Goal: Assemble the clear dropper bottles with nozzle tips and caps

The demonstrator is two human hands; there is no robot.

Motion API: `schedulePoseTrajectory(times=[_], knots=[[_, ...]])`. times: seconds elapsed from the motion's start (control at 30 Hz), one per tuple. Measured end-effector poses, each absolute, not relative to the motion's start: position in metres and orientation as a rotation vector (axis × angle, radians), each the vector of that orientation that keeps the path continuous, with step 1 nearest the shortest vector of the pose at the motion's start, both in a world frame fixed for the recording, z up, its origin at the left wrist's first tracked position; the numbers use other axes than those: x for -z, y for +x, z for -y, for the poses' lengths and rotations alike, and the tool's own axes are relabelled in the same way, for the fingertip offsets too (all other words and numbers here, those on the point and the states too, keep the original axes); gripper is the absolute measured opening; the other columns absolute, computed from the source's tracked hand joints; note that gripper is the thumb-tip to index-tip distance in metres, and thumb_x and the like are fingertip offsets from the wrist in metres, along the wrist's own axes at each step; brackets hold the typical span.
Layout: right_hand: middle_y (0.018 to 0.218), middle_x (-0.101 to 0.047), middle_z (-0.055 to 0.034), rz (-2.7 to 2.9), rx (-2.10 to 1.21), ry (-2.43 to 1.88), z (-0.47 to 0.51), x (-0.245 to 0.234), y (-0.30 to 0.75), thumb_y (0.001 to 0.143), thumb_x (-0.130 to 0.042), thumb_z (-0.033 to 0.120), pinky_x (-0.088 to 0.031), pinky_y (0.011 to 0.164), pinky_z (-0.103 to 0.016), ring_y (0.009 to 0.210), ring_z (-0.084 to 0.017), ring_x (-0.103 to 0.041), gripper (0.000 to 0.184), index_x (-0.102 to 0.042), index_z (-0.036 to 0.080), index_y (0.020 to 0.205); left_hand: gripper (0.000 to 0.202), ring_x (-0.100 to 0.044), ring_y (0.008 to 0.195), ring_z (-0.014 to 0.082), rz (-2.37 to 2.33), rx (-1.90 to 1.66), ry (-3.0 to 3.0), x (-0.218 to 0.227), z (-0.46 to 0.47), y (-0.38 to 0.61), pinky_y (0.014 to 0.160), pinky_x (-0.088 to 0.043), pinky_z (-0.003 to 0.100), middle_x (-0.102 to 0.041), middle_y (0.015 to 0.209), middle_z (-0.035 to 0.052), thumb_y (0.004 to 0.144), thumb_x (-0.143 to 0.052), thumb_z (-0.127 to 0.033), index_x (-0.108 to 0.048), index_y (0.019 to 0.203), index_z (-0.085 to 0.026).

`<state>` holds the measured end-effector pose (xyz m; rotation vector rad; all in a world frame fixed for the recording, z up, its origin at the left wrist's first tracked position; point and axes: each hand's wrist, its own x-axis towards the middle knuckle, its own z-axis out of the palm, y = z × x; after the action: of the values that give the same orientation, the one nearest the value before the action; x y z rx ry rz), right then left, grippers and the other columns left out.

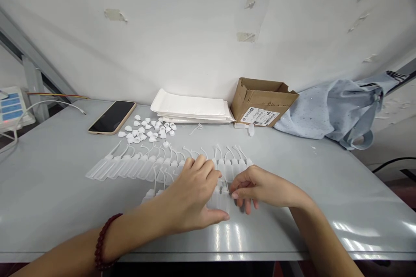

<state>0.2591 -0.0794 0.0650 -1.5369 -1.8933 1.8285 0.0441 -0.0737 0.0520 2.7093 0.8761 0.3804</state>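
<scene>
We see the fingers of the left hand [195, 194] arched over the near row of translucent tubes [223, 201], with the thumb spread apart from them and pointing to the right. We cannot tell whether these fingers grasp a tube, because the hand itself hides a part of this row. The fingers of the right hand [256, 187] are bent, just beside the right end of the same row; if they touch the last tube, we cannot tell.

Behind the hands we find the far row of tubes [112, 164], lying side by side on the grey bench [65, 220], their thin white cords pointing to the far side. On the left wrist we notice a dark red bracelet [101, 244] of beads.

Farther away, left of the middle, we see a scattered group of white caps [143, 132], and to their left a phone [112, 117] with dark screen. At the far edge there lies a stack of white sheets [191, 106], then an open cardboard box [269, 103], and to the right of it a light blue cloth [318, 106].
</scene>
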Motion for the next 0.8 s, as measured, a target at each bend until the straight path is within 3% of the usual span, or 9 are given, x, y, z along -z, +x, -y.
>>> schedulePoseTrajectory(times=[0.1,0.3,0.43,0.53,0.6,0.67,0.8], knots=[[0.069,-0.068,-0.0043,1.87,-1.839,-1.521,0.076,-0.067,0.266,0.082,-0.059,0.035,-0.045,0.048,-0.021,0.056,-0.013,-0.065,0.024,-0.067,0.012,0.078,0.056,-0.043,0.087,0.0248,-0.915,-0.43,2.659,-0.057,0.066,0.039,0.073,-0.036,0.039,-0.054,0.092,0.0074,0.07,-0.069,-0.056,-0.056,0.104,-0.014],[0.074,-0.07,-0.0063,1.808,-1.67,-1.447,0.066,-0.074,0.288,0.084,-0.059,0.042,-0.045,0.049,-0.022,0.055,-0.012,-0.062,0.03,-0.065,0.013,0.08,0.04,-0.045,0.09,0.0246,-1.204,-0.608,2.525,-0.059,0.035,0.022,0.082,-0.037,0.044,-0.056,0.088,0.0061,0.084,-0.054,-0.051,-0.058,0.1,-0.014],[0.074,-0.067,-0.006,1.755,-1.16,-1.485,0.052,-0.061,0.302,0.087,-0.052,0.045,-0.047,0.053,-0.025,0.056,-0.013,-0.059,0.033,-0.06,0.014,0.079,0.032,-0.044,0.098,0.0283,-1.452,-0.647,2.409,-0.055,0.011,0.009,0.086,-0.038,0.048,-0.059,0.091,0.0088,0.089,-0.043,-0.039,-0.059,0.1,-0.014],[0.083,-0.067,-0.0097,1.761,-0.46,-1.633,0.034,-0.038,0.313,0.089,-0.046,0.041,-0.051,0.06,-0.032,0.073,-0.021,-0.063,0.029,-0.06,0.016,0.091,0.03,-0.042,0.107,0.0312,-1.459,-0.593,2.429,-0.051,-0.004,0.001,0.09,-0.038,0.048,-0.059,0.1,0.0124,0.088,-0.037,-0.031,-0.059,0.099,-0.012],[0.103,-0.063,-0.0155,1.765,-0.286,-1.653,0.022,-0.021,0.319,0.085,-0.048,0.037,-0.051,0.074,-0.044,0.097,-0.03,-0.058,0.028,-0.06,0.016,0.099,0.03,-0.042,0.11,0.0309,-1.422,-0.56,2.445,-0.047,-0.011,-0.002,0.091,-0.039,0.046,-0.06,0.102,0.0125,0.087,-0.035,-0.026,-0.059,0.099,-0.012],[0.12,-0.055,-0.0179,1.808,-0.163,-1.643,0.011,-0.007,0.324,0.085,-0.046,0.03,-0.041,0.092,-0.052,0.116,-0.034,-0.047,0.03,-0.058,0.017,0.108,0.032,-0.043,0.111,0.0295,-1.373,-0.524,2.464,-0.043,-0.019,-0.002,0.094,-0.038,0.045,-0.06,0.104,0.0117,0.086,-0.034,-0.022,-0.06,0.101,-0.012],[0.135,-0.045,-0.0166,1.906,-0.025,-1.645,-0.002,0.011,0.334,0.085,-0.037,0.017,-0.031,0.103,-0.054,0.128,-0.032,-0.036,0.039,-0.053,0.017,0.121,0.031,-0.049,0.109,0.0268,-1.277,-0.421,2.496,-0.037,-0.033,0.007,0.091,-0.041,0.038,-0.063,0.102,0.0109,0.083,-0.036,-0.019,-0.063,0.097,-0.014]])
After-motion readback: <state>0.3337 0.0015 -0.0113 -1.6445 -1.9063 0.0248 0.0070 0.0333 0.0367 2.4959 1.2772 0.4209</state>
